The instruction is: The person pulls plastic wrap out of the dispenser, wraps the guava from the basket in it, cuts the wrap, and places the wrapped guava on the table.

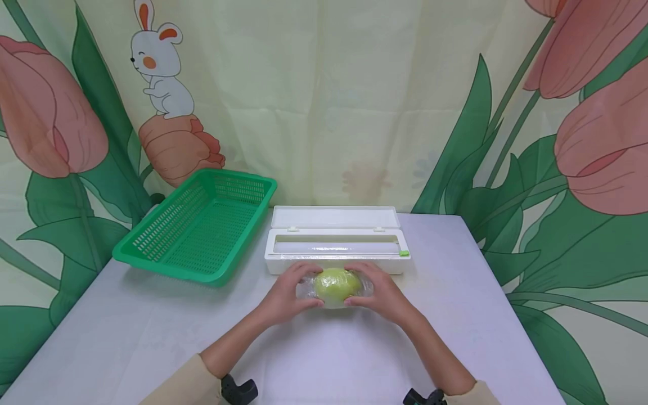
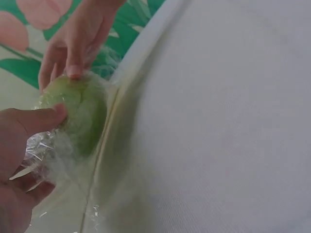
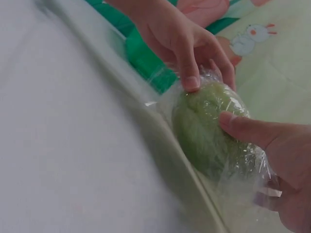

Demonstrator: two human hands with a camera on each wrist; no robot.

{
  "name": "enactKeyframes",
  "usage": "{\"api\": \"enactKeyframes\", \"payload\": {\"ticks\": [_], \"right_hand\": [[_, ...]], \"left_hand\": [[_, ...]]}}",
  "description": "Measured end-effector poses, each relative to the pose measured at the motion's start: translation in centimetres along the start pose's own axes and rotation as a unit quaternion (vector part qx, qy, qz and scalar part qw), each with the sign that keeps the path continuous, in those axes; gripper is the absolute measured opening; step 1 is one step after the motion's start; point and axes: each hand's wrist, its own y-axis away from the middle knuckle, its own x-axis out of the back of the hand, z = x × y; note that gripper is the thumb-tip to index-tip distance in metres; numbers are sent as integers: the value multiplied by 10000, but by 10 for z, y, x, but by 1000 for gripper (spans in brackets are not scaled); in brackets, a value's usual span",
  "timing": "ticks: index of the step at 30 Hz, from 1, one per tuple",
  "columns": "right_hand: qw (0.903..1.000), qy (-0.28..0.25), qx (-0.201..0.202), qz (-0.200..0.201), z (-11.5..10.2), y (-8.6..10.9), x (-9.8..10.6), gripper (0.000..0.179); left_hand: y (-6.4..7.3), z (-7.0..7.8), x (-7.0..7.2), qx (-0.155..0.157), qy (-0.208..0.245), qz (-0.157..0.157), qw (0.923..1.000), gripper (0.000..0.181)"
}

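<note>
A round, pale green fruit point(image 1: 336, 285) is held up between two hands in front of the cling film dispenser point(image 1: 334, 264). Crinkled clear cling film point(image 3: 233, 111) covers it and bunches out at both sides. On one side my left hand point(image 1: 289, 293) grips the wrapped fruit, thumb on the near face and fingers over the far side. My right hand point(image 1: 379, 292) grips the opposite side the same way. In the left wrist view the left thumb point(image 2: 46, 120) presses on the film over the fruit. The dispenser's lid stands open, with a roll point(image 1: 336, 247) inside.
A green plastic basket point(image 1: 230, 270) with slotted walls sits at the back left of the table, beside the dispenser. A white cloth point(image 1: 481, 326) covers the table. Behind it hangs a curtain point(image 1: 324, 112) printed with tulips and a rabbit.
</note>
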Motion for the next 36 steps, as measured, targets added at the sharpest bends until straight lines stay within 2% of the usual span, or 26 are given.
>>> {"api": "enactKeyframes", "payload": {"ticks": [6, 13, 22, 30, 36], "right_hand": [[9996, 224, -61, 172, 4, -3, -6, 69], [9991, 325, -97, 266, 10, -9, -11, 69], [9976, 272, 257, 578, 18, -18, -15, 69], [9981, 282, 64, 546, 21, -30, -16, 69], [9976, 354, 141, 584, 22, -34, -18, 71]], "left_hand": [[-5, -7, -4, 45, -75, 113, 9999, 63], [-11, -12, -4, 222, -137, 41, 9997, 64], [-22, -19, -1, 125, -198, 27, 9997, 65], [-31, -25, 1, 275, -183, -4, 9995, 64], [-35, -29, 0, 329, -131, -52, 9994, 66]]}}
